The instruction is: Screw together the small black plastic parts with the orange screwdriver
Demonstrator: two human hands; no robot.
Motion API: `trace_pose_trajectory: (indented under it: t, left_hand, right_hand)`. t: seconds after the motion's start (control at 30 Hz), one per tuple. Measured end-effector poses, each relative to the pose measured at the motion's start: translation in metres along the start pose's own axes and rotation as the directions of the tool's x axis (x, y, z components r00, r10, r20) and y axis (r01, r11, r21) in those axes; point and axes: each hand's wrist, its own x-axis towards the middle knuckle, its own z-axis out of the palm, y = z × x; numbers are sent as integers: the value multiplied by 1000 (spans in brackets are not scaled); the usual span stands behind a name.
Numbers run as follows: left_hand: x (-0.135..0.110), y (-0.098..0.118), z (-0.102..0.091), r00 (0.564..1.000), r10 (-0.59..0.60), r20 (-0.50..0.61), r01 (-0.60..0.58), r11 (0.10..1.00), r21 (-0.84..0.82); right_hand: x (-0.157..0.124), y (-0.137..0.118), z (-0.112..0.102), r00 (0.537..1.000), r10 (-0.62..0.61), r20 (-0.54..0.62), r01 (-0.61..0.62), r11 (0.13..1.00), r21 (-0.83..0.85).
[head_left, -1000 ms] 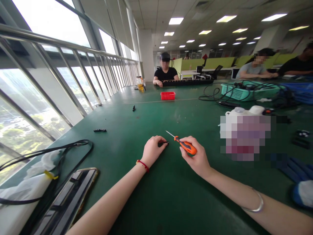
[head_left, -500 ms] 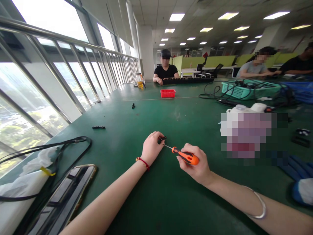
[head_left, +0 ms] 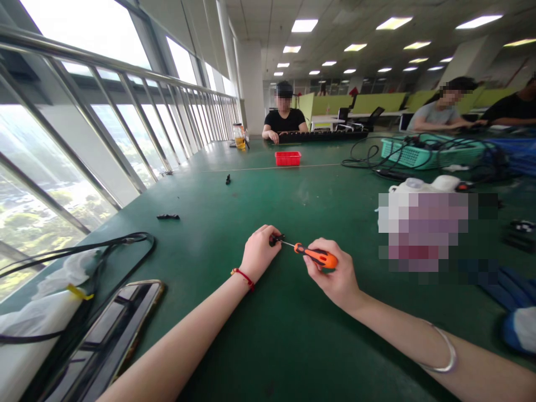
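Pinched in the fingers of my left hand (head_left: 260, 249) is a small black part (head_left: 277, 239), partly hidden by the fingers. My right hand (head_left: 335, 273) is closed around the orange and black handle of a screwdriver (head_left: 317, 255). The thin metal shaft points left, and its tip meets the black part or lies right beside it; which one I cannot tell. Both hands are low over the green table (head_left: 268, 329). Farther off to the left lie a black strip-like piece (head_left: 168, 216) and a smaller black piece (head_left: 228, 179).
A phone (head_left: 121, 324) and black cables (head_left: 125, 241) lie at left. Ahead stands a red bin (head_left: 288, 159). At right are a teal basket (head_left: 412, 153) with cables, a blurred white and pink item (head_left: 422, 223) and blue gloves (head_left: 502, 287). A person (head_left: 285, 117) sits opposite.
The screwdriver has tilted flatter, and its tip has risen slightly to the black part. My right hand has shifted a little up and left. My left hand keeps its hold.
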Motion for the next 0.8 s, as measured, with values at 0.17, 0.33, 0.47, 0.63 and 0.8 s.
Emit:
trace_pose_trajectory:
  t: [0.17, 0.33, 0.47, 0.63, 0.8]
  left_hand:
    - [0, 1, 0, 1000, 5, -3, -5, 1000, 4]
    - [-1, 0, 1, 1000, 11, -11, -11, 1000, 6]
    - [-1, 0, 1, 1000, 18, -9, -18, 1000, 3]
    - [-1, 1, 0, 1000, 18, -5, -18, 1000, 3]
    - [-1, 1, 0, 1000, 20, -4, -20, 1000, 9]
  right_hand:
    - [1, 1, 1, 1000, 4, -7, -4, 1000, -3]
    - [0, 3, 2, 1000, 28, 0, -28, 999, -34]
    - [0, 2, 1, 999, 33, -15, -33, 999, -26]
    - [1, 1, 1, 1000, 24, -6, -24, 1000, -19]
    - [1, 2, 1, 999, 40, 22, -40, 999, -12]
